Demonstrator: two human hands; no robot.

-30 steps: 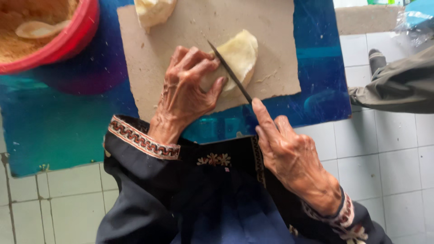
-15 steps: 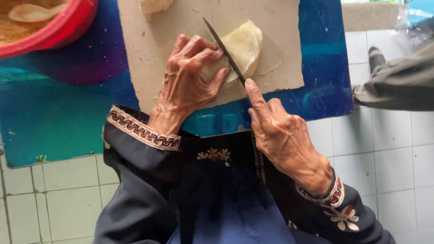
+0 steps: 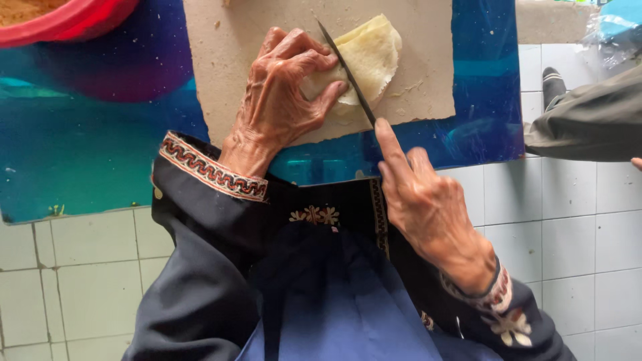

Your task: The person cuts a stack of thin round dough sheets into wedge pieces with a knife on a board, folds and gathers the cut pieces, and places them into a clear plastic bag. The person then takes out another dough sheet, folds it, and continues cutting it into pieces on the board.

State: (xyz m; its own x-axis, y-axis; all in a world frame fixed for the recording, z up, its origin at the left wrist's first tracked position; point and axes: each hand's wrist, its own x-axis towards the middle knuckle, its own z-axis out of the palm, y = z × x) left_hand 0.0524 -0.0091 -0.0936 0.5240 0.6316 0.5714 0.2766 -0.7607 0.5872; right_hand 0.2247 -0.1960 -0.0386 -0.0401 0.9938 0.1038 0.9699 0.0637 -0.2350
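Single head cam, looking steeply down from above the person's chest, close in. Frame covers cutting board (image 3: 428,60) on the blue worktop (image 3: 100,134) at top, tiled floor (image 3: 588,227) below. No second view.

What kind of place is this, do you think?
Probably a home or small kitchen work spot near a tiled floor: a knife cuts folded dough on a board, with a red bowl nearby.
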